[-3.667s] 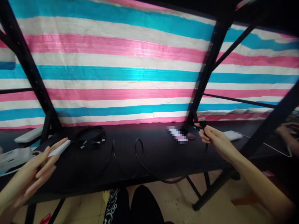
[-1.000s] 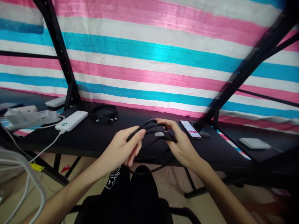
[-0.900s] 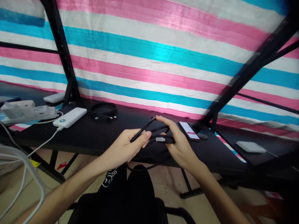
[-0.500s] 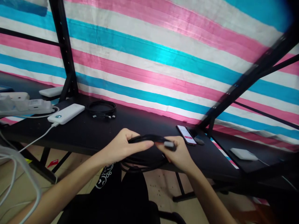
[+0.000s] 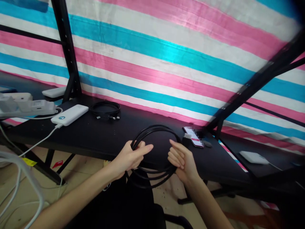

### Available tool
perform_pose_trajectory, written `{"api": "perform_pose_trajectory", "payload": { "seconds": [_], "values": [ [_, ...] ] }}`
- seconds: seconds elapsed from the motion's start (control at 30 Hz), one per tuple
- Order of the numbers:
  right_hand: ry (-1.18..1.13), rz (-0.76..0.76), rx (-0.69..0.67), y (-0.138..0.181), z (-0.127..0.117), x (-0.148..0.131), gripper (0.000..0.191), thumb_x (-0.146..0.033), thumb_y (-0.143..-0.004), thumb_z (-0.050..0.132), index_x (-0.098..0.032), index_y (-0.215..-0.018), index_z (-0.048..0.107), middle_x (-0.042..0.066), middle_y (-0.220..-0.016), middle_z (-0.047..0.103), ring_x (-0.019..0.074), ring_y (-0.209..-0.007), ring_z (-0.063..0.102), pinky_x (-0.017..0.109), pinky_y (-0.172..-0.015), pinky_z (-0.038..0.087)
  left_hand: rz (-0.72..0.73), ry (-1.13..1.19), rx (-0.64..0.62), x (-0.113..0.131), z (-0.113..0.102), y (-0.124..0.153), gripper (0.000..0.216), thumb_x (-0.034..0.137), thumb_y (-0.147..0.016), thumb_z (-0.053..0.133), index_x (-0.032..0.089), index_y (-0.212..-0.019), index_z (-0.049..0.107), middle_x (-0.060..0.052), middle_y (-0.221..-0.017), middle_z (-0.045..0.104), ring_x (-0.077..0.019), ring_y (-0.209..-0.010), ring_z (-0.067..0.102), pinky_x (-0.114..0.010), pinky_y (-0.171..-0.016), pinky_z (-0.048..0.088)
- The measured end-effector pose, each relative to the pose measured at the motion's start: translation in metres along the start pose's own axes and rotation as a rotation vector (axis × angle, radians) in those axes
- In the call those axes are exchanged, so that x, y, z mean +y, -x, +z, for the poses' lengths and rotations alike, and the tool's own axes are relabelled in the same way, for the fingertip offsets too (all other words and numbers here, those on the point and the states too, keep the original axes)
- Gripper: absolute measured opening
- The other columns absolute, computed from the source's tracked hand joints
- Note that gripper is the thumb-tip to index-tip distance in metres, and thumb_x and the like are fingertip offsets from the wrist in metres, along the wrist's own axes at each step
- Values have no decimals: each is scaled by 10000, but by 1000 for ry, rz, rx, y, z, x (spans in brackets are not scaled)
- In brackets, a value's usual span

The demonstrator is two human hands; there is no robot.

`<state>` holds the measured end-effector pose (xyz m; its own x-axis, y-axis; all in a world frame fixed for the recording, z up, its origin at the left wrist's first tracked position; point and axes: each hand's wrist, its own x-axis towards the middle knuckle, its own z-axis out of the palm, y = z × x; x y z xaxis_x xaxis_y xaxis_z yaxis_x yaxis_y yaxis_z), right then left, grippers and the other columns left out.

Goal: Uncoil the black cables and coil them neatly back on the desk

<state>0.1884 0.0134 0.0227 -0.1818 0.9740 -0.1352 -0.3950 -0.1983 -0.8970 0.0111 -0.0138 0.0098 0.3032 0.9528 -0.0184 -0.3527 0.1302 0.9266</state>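
Observation:
A black cable (image 5: 154, 129) is wound into a round coil of several loops and held upright above the front edge of the black table (image 5: 100, 136). My left hand (image 5: 132, 156) is closed on the coil's left side, with the index finger stretched along it. My right hand (image 5: 182, 160) has its fingers curled around the coil's right side. One plug end (image 5: 186, 137) sticks up at the coil's upper right, close to a smartphone (image 5: 193, 137) lying on the table.
A second coiled black cable (image 5: 105, 109) and a white power bank (image 5: 69, 114) with a white lead lie at the table's left. A white power strip (image 5: 26, 107) sits further left. Black shelf posts (image 5: 68, 51) rise behind; a white device (image 5: 254, 157) lies on the right table.
Since 3.7 s ago the loose cable has been gathered from the table into a coil. In the last half second the flattened coil has been opened into a round, upright loop between both hands.

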Motion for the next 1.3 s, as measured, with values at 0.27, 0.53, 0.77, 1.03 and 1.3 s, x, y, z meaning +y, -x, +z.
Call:
{"api": "perform_pose_trajectory", "payload": {
  "seconds": [0.27,0.53,0.77,1.03,1.3],
  "values": [
    [-53,52,-76,12,3,5,565,-318,-700,707,-196,-431,225,-103,-314,205,16,-284,123,156,-292,206,104,190,273,-6,1,-1,578,586,-766,598,189,-487,283,113,-301,197,-8,-222,185,-144,-276,108],
    [211,47,-243,16,-7,1,382,-479,-829,614,-174,-645,477,-95,-444,378,61,-396,401,250,-582,512,-43,357,182,13,-16,12,601,538,-767,627,199,-467,231,103,-274,204,-13,-194,154,-140,-228,73],
    [-162,149,-267,22,-3,-10,527,-421,-821,627,-196,-501,273,-122,-306,166,18,-266,65,128,-265,163,-216,544,-167,2,-19,21,586,403,-758,675,189,-450,225,87,-288,231,-13,-234,178,-142,-269,175],
    [-204,-59,-101,12,11,7,601,-431,-785,634,-209,-500,153,-115,-339,133,23,-287,73,144,-279,190,-17,519,39,-15,10,20,630,471,-826,577,201,-449,150,80,-302,190,-41,-279,318,-202,-485,463],
    [684,-331,-94,12,-32,-7,385,-368,-744,685,-195,-1077,597,61,-950,671,192,-920,637,323,-821,507,-260,281,-271,20,-8,39,615,620,-678,655,191,-416,300,102,-308,189,-8,-245,109,-166,-265,36]
  ]
}}
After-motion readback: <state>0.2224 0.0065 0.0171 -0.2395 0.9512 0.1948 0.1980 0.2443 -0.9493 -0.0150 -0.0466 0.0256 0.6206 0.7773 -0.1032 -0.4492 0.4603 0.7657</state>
